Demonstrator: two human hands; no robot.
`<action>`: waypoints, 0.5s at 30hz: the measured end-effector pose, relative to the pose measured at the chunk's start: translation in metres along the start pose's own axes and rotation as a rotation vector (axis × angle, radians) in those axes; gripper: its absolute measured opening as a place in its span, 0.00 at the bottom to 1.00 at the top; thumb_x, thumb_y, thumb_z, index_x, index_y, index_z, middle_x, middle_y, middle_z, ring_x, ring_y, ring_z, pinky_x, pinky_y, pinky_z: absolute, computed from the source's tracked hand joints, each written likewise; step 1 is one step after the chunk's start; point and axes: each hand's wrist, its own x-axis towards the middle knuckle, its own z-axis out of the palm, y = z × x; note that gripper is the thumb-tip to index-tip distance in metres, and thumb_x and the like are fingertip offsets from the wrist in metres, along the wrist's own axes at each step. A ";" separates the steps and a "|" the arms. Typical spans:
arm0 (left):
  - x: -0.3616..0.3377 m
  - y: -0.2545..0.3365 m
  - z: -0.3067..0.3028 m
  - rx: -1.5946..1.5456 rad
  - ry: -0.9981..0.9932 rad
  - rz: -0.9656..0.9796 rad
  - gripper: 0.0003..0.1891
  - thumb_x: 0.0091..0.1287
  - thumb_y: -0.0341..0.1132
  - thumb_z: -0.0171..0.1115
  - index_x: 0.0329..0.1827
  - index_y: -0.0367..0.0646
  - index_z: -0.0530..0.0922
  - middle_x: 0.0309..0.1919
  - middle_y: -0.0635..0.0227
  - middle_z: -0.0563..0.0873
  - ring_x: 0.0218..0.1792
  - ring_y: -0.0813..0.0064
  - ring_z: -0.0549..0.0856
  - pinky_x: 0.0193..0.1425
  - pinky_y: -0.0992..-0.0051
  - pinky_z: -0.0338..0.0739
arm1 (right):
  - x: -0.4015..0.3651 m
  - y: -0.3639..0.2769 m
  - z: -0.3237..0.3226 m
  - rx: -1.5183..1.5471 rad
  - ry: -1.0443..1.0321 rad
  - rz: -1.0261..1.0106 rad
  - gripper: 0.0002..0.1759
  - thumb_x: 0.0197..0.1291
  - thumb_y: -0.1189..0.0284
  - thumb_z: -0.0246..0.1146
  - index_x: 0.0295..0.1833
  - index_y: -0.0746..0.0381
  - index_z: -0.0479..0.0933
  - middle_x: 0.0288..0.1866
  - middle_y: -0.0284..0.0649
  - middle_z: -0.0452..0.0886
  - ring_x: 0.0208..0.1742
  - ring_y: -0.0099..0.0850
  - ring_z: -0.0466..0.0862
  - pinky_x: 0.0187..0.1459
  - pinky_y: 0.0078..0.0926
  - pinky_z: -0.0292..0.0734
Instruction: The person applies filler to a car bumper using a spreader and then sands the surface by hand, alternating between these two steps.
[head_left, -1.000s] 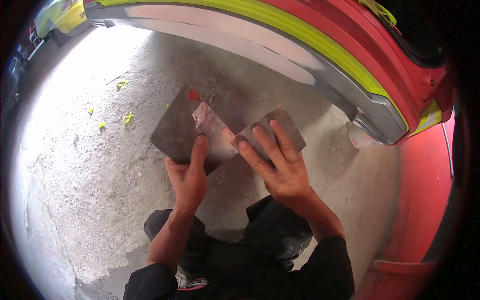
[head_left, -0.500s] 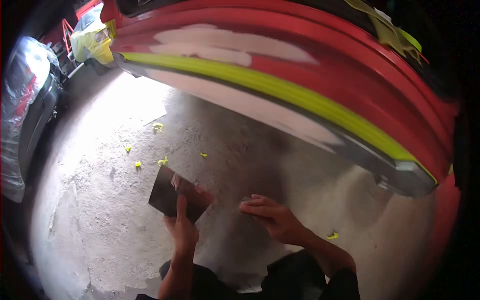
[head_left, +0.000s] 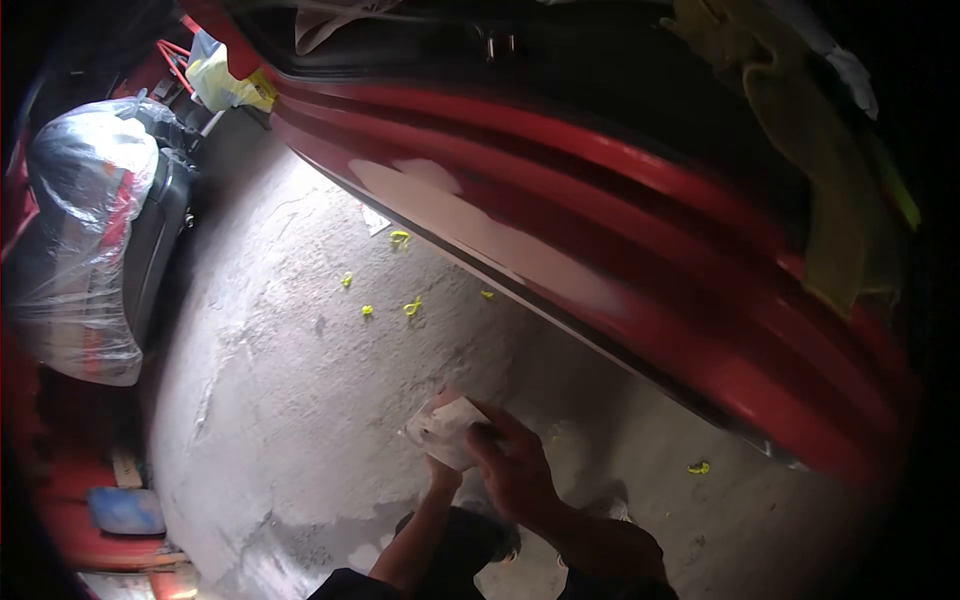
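A flat, squarish board with a pale, smeared face is held low in front of me, above the concrete floor. My left hand grips it from below, with most of its fingers hidden behind it. My right hand is closed at the board's right edge; anything inside its fingers is hidden. Beyond the hands, a red car body panel runs diagonally and carries a long, pale, filler-like patch. Neither hand touches the panel.
Scraps of yellow-green tape lie on the concrete floor. A plastic-wrapped car part stands left, with a blue object below it. An olive cloth hangs over the panel at right.
My view has shifted, bringing the panel's upper part into sight. My hands, apart before, have come together at the board. Its dark face showed earlier; now a pale one does.
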 end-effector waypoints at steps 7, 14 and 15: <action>-0.079 0.070 -0.071 0.194 -0.071 -0.504 0.20 0.65 0.42 0.68 0.49 0.32 0.83 0.39 0.65 0.88 0.41 0.75 0.86 0.43 0.72 0.80 | -0.024 -0.044 0.033 0.705 0.154 0.090 0.25 0.72 0.73 0.56 0.72 0.68 0.65 0.61 0.42 0.76 0.61 0.30 0.77 0.64 0.30 0.71; -0.142 0.247 -0.112 0.320 -0.145 -0.694 0.21 0.67 0.47 0.68 0.46 0.33 0.83 0.38 0.67 0.87 0.40 0.79 0.84 0.41 0.75 0.79 | -0.041 -0.112 0.058 0.881 0.236 0.101 0.26 0.73 0.71 0.56 0.73 0.68 0.63 0.67 0.44 0.71 0.68 0.33 0.71 0.72 0.36 0.63; -0.143 0.268 -0.110 0.359 -0.153 -0.708 0.21 0.67 0.47 0.68 0.46 0.34 0.83 0.38 0.67 0.87 0.40 0.79 0.84 0.41 0.75 0.79 | -0.039 -0.120 0.063 0.957 0.246 0.106 0.27 0.73 0.71 0.56 0.73 0.67 0.63 0.68 0.44 0.70 0.69 0.33 0.70 0.73 0.36 0.62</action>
